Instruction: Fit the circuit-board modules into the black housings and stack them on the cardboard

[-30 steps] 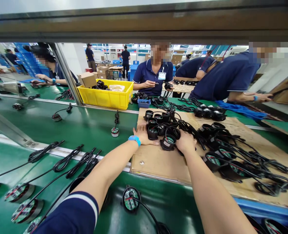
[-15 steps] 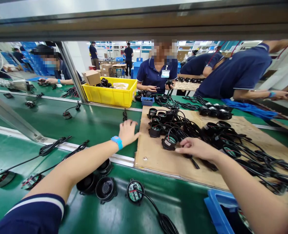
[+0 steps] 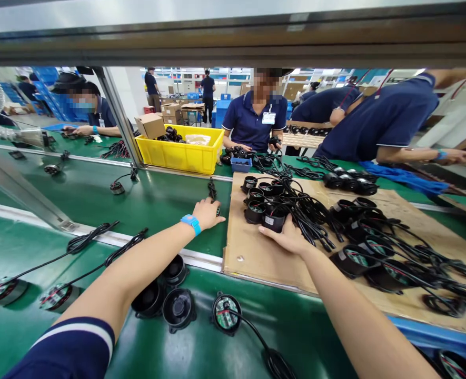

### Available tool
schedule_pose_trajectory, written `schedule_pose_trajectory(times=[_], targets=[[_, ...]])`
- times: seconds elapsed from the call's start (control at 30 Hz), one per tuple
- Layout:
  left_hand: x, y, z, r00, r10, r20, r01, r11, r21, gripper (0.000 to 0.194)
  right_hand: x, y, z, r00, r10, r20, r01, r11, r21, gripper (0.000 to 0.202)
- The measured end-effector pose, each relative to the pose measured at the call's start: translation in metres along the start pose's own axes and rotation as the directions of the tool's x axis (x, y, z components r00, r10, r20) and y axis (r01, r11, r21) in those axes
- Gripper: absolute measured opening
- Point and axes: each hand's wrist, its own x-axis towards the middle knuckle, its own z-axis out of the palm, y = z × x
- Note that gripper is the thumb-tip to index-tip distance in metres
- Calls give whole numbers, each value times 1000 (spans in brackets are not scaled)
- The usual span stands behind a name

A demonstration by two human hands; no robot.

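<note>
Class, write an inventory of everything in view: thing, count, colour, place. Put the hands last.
Bin: one, yellow, far side
Carton: one, brown, bin's left end
Small tray: one, blue, right of bin
Cardboard sheet: one, brown, right
Wired cups: many, black, mostly on sheet
Empty cups: at least three, black, near centre
Round parts: several, silver-green, left
Cloth: one, blue, far right
Work surfaces: several, green, throughout
Frame: one, grey, overhead
Workers: several, navy shirts, behind
Left hand: one, blue wristband, centre
Right hand: one, bare, at front wired cup
</note>
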Motion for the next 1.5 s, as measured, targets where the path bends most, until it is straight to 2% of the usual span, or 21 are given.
schedule_pose_trajectory(times=[0.1,0.2,0.37,0.53,0.63,0.73,0.8,0.9,1.0,1.1,1.27,1.37,1.5], targets=[[1,29,-2,997,56,-52,-59,997,-57,59,-19,5,7,999,8,38,-7,999,-39,100],[2,59,6,996,91,-1,-90,989,-118,68,-32,8,14,999,-21,36,24,996,-84,92],[-1,94,33,991,46,124,-30,991,-128,83,-14,9,13,999,-12,49,18,993,-116,110],[1,112,55,981,8,195,13,994,-109,94,1,6,13,1000,9,24,-5,991,-137,80],[9,111,56,978,2,207,18,996,-90,96,3,4,17,1000,7,0,-7,989,-150,73],[18,101,52,977,43,209,-27,996,-79,98,10,1,20,1000,-7,-4,6,989,-149,71],[24,95,51,980,63,188,-51,996,-69,90,17,-1,21,1000,-19,1,19,990,-142,72],[35,89,55,990,48,133,-42,998,-48,66,31,-3,22,999,-31,6,32,991,-130,76],[53,89,61,997,13,81,-11,999,-31,51,48,-5,23,1000,-26,5,27,993,-119,77],[76,89,64,998,-7,54,8,1000,-24,49,72,-7,25,1000,-5,-1,4,994,-111,80],[104,89,53,998,-23,54,23,1000,-2,49,113,-12,29,999,31,-23,-33,995,-96,94],[95,81,37,999,-1,38,1,1000,10,54,123,-16,31,998,42,-50,-46,996,-81,98],[61,52,15,999,-2,35,2,1000,16,65,111,-20,34,996,32,-77,-36,998,-51,85]])
